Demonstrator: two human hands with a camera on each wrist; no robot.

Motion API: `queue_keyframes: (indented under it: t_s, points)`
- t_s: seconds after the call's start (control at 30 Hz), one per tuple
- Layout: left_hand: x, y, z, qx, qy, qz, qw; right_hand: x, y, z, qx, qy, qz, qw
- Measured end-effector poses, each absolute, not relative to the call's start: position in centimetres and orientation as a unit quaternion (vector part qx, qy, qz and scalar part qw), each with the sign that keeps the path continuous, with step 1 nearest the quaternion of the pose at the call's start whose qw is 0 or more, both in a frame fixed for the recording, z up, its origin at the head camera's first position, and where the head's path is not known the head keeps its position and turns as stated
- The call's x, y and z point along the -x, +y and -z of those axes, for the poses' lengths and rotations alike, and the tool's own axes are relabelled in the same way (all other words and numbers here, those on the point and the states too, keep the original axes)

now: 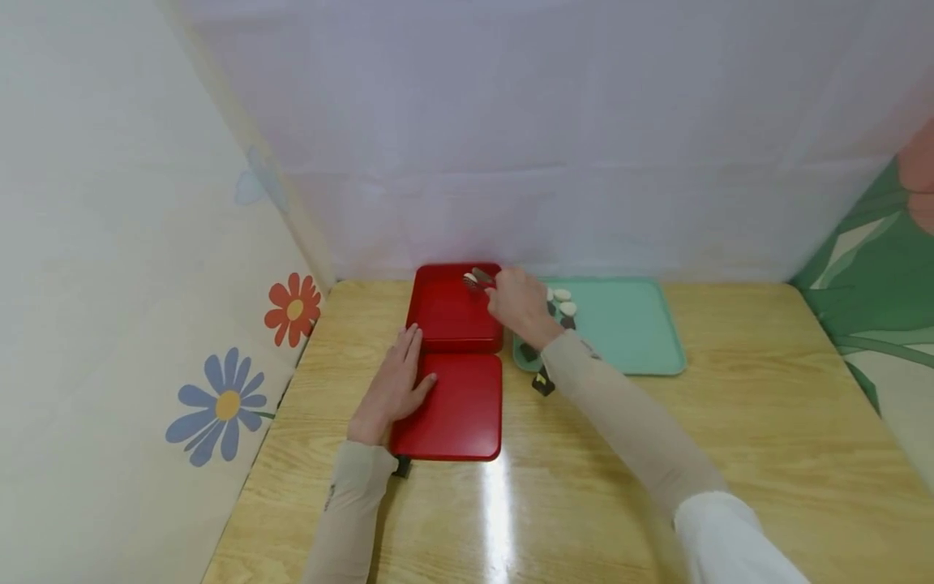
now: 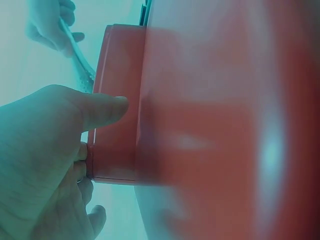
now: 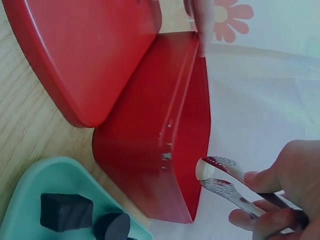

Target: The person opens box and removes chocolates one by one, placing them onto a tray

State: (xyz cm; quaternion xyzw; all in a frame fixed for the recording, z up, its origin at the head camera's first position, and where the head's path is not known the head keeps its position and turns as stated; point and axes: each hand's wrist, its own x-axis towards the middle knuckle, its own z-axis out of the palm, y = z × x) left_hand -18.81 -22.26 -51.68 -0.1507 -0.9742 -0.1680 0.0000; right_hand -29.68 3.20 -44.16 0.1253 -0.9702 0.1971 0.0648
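My right hand grips metal tongs with perforated ends. Between the ends sits a small white piece, over the opening of a red box. In the right wrist view the tongs are at the box's rim. My left hand touches the near left corner of the box with its fingers extended. Its thumb lies across the front wall in the left wrist view. A red lid lies in front of the box, close to the left palm.
Right of the box is a mint green tray. White pieces and dark blocks lie along its left side, partly hidden by the right arm. Wooden tabletop extends to the right. A pale cloth wall stands behind.
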Motion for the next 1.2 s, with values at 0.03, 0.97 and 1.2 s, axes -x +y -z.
queue_keyframes:
  t_s: [0.03,0.97,1.2]
  points:
    - [18.8,-22.2,51.7,0.151,-0.974,0.167,-0.001,29.5,3.4,44.0,-0.125,-0.971,-0.195,0.064]
    - [19.2,-22.5,51.9,0.169,-0.972,0.165,0.009,24.9,9.2,42.0,-0.154,-0.958,-0.213,0.117]
    - [19.2,-22.5,51.9,0.171,-0.97,0.171,0.006,23.7,11.3,42.0,-0.163,-0.955,-0.206,0.136]
